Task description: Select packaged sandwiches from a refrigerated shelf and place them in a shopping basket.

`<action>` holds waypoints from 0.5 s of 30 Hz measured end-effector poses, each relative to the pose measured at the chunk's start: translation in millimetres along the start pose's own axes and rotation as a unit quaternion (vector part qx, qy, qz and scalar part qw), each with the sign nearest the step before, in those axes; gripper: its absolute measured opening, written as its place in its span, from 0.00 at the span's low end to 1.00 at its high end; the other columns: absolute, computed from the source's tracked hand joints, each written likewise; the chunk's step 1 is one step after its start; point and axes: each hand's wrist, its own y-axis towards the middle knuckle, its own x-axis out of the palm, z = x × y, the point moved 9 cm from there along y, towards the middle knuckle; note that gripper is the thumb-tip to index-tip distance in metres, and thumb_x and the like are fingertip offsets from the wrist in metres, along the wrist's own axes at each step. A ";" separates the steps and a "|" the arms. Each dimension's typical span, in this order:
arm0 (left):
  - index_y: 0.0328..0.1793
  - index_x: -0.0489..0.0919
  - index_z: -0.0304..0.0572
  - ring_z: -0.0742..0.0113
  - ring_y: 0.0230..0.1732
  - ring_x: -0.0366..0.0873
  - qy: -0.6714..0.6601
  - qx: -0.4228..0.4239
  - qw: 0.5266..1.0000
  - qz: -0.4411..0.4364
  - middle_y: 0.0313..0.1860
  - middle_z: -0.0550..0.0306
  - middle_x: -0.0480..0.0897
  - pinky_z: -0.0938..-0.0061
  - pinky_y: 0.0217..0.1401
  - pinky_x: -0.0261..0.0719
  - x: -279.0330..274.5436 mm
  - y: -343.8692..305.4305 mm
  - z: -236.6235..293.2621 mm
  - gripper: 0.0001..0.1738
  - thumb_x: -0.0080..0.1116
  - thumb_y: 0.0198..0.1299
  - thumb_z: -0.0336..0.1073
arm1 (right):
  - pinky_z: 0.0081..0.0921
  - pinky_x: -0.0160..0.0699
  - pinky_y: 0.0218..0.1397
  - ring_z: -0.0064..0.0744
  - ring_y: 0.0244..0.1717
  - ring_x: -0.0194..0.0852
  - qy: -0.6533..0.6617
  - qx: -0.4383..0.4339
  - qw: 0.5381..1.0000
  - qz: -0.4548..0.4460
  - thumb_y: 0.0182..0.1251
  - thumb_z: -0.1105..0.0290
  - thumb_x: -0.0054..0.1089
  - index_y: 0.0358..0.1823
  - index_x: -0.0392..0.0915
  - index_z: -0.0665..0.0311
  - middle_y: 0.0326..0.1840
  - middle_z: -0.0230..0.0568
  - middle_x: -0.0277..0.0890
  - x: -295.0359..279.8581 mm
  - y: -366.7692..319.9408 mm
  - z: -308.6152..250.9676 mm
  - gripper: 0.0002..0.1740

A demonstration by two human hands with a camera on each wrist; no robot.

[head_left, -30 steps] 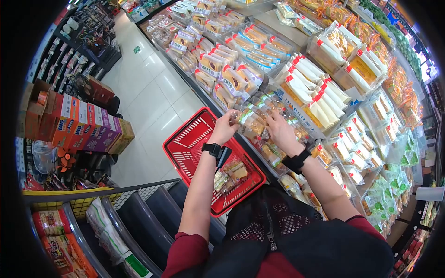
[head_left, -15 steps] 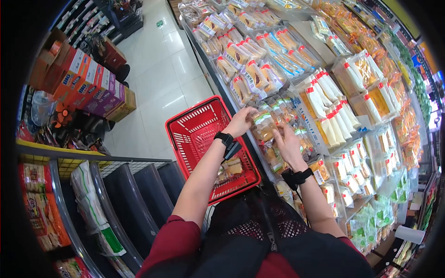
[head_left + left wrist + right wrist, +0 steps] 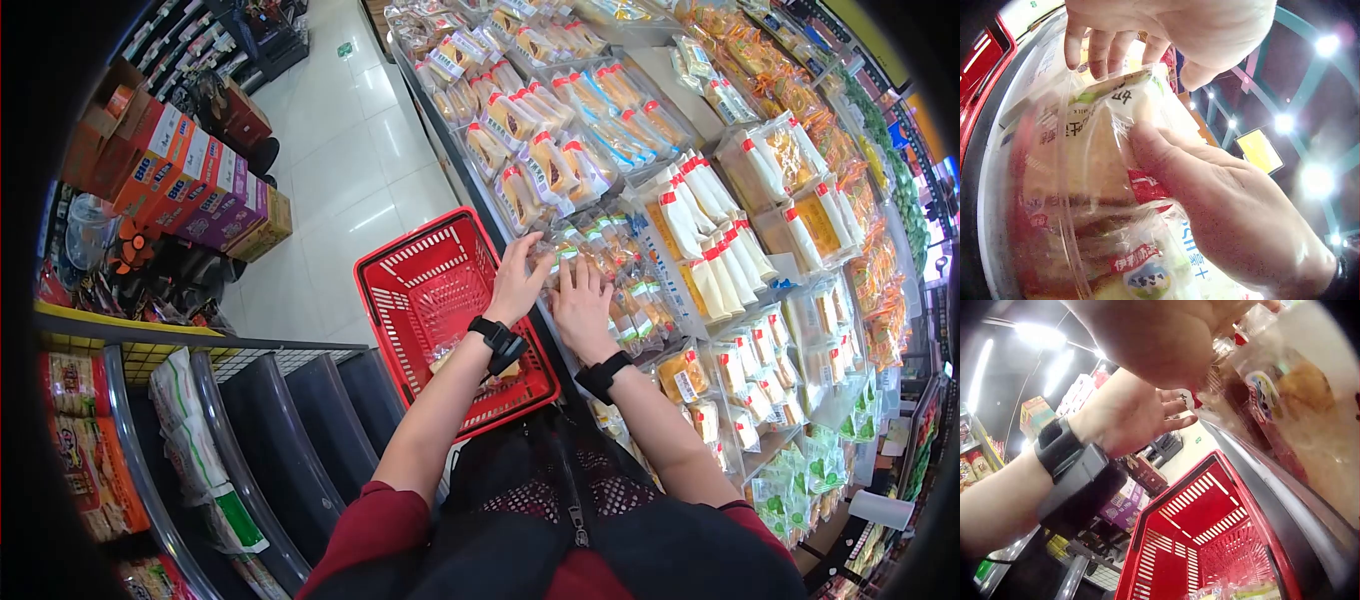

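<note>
Clear-wrapped bread packs [image 3: 640,305] with green-and-white labels lie in a clear bin on the shop display. My left hand [image 3: 517,285] is over the bin's edge nearest the aisle, its fingers extended at the packs. Beside it, my right hand [image 3: 583,312] rests on the packs with fingers spread. In the left wrist view, the right thumb [image 3: 1154,150] presses the wrapper of a bread pack [image 3: 1094,156]. The right wrist view shows the left hand [image 3: 1138,415] with straight fingers and nothing in its palm. A red shopping basket [image 3: 412,238] stands left of the display, with packaged food inside.
Long white-wrapped breads [image 3: 690,215] with red tips sit beyond my hands. Purple-labelled packs [image 3: 550,165] fill the bins further along. Stacked cartons [image 3: 190,190] stand across the tiled aisle [image 3: 335,150]. Dark shelf dividers [image 3: 265,440] are at lower left.
Half a second ago, both hands held a bread pack raised over the bin. Now that pack is down among the others, and the hands lie flatter and closer together.
</note>
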 end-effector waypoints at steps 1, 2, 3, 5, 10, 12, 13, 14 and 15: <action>0.62 0.71 0.41 0.57 0.56 0.74 -0.001 0.002 1.000 0.001 0.54 0.47 0.74 0.66 0.59 0.72 1.4 0.2 -1.9 0.22 0.57 0.63 0.36 | 0.55 0.61 0.62 0.50 0.68 0.56 0.000 -0.002 1.000 0.002 0.65 0.56 0.55 0.69 0.61 0.62 0.70 0.52 0.58 0.8 0.1 -1.1 0.34; 0.61 0.73 0.41 0.57 0.55 0.75 0.020 0.003 1.000 0.004 0.53 0.47 0.75 0.66 0.58 0.72 3.1 0.7 -4.4 0.22 0.58 0.62 0.39 | 0.56 0.60 0.62 0.50 0.69 0.55 -0.001 -0.004 1.000 0.004 0.64 0.56 0.56 0.70 0.61 0.62 0.70 0.52 0.58 0.8 0.0 -0.8 0.34; 0.60 0.74 0.42 0.57 0.54 0.75 0.041 0.003 0.999 0.007 0.53 0.47 0.75 0.67 0.57 0.73 3.9 1.4 -4.1 0.22 0.60 0.61 0.41 | 0.56 0.60 0.62 0.50 0.69 0.55 -0.003 -0.004 1.000 0.006 0.64 0.56 0.56 0.70 0.61 0.62 0.70 0.52 0.58 -3.0 -1.0 0.3 0.34; 0.58 0.75 0.42 0.56 0.52 0.76 0.042 -0.008 0.999 0.015 0.51 0.47 0.76 0.67 0.56 0.74 3.6 0.9 -6.7 0.21 0.60 0.61 0.41 | 0.56 0.59 0.64 0.50 0.70 0.54 0.052 -0.017 0.998 0.005 0.63 0.57 0.57 0.70 0.61 0.61 0.69 0.51 0.58 -9.7 -4.7 1.0 0.35; 0.54 0.78 0.40 0.55 0.47 0.79 0.041 -0.069 0.997 0.015 0.46 0.48 0.80 0.67 0.52 0.76 5.8 1.1 -28.1 0.18 0.59 0.62 0.42 | 0.53 0.60 0.65 0.51 0.69 0.56 0.051 -0.079 0.996 0.013 0.63 0.59 0.58 0.68 0.63 0.61 0.68 0.52 0.59 -13.1 -10.8 -8.9 0.32; 0.53 0.78 0.40 0.55 0.45 0.80 0.049 -0.073 0.996 0.018 0.44 0.47 0.81 0.67 0.50 0.77 4.0 5.9 -31.5 0.18 0.59 0.62 0.43 | 0.49 0.63 0.63 0.51 0.67 0.59 0.030 -0.084 0.995 0.033 0.63 0.60 0.58 0.66 0.66 0.61 0.66 0.51 0.62 -14.9 -5.9 -8.7 0.30; 0.53 0.78 0.40 0.55 0.45 0.80 0.050 -0.072 0.996 0.018 0.44 0.47 0.81 0.67 0.50 0.77 1.6 7.1 -30.9 0.18 0.59 0.62 0.43 | 0.47 0.65 0.60 0.49 0.63 0.62 0.085 -0.048 0.995 0.031 0.63 0.61 0.58 0.61 0.69 0.61 0.62 0.50 0.65 -14.8 0.4 3.0 0.26; 0.53 0.78 0.40 0.56 0.45 0.81 0.053 -0.074 0.996 0.004 0.44 0.47 0.82 0.67 0.50 0.77 1.9 8.3 -30.8 0.19 0.60 0.62 0.43 | 0.44 0.68 0.57 0.48 0.60 0.65 0.139 -0.013 0.990 0.028 0.62 0.62 0.58 0.57 0.71 0.61 0.57 0.48 0.68 -14.1 5.6 14.5 0.23; 0.53 0.78 0.39 0.57 0.44 0.81 0.055 -0.075 0.996 -0.011 0.44 0.47 0.82 0.68 0.50 0.77 2.6 9.2 -29.6 0.19 0.60 0.62 0.44 | 0.42 0.70 0.52 0.45 0.53 0.70 0.092 0.024 0.994 0.053 0.61 0.62 0.60 0.49 0.75 0.61 0.47 0.45 0.72 -30.3 8.2 22.8 0.17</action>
